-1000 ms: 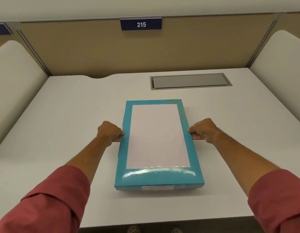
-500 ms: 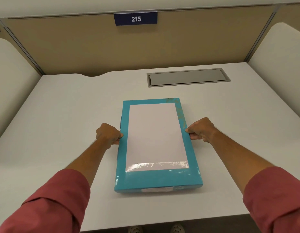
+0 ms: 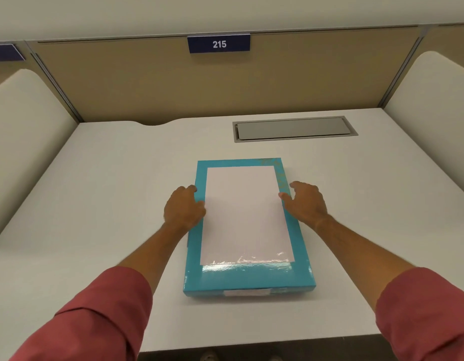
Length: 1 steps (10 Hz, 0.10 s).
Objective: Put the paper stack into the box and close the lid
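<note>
From my head view the box (image 3: 247, 230) lies flat on the bench (image 3: 108, 191) in front of me with its lid (image 3: 251, 276) down, so I judge the closing done; the paper stack is not in sight, presumably inside. My left hand (image 3: 182, 209) and right hand (image 3: 307, 201) rest against the box's long sides, fingers (image 3: 294, 184) loosely spread and clamped on nothing. Little seems left beyond letting go.

Soft, even light is falling from above; glare is shining on the near end of the box lid (image 3: 247, 264). Edges are bending from wide-angle distortion.
</note>
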{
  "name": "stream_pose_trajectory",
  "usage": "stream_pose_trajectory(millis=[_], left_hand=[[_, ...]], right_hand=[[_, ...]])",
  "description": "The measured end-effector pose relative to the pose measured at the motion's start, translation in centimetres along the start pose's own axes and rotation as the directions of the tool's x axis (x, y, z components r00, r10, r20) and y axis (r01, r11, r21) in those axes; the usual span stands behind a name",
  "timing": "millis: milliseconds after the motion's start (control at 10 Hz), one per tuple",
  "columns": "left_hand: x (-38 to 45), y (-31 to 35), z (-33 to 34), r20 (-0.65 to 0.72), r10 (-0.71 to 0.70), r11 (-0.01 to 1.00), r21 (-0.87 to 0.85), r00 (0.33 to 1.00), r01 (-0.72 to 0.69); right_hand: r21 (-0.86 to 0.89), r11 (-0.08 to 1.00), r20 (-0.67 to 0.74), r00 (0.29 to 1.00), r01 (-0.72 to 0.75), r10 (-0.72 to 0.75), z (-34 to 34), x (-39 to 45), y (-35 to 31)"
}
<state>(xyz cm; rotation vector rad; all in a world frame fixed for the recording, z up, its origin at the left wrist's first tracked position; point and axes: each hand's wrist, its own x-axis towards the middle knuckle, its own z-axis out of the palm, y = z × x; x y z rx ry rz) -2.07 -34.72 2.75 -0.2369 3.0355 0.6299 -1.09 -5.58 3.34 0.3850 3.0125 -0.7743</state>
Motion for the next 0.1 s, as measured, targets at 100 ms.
stream_pose_trajectory(millis=[100], left_hand=[[-0.35, 2.13, -0.33, -0.087, 0.207, 0.972, 0.128, 0.974, -0.195]], right_hand=[[-0.087, 0.981, -0.072, 0.982, 0.171, -0.177, 0.94, -0.62, -1.95]])
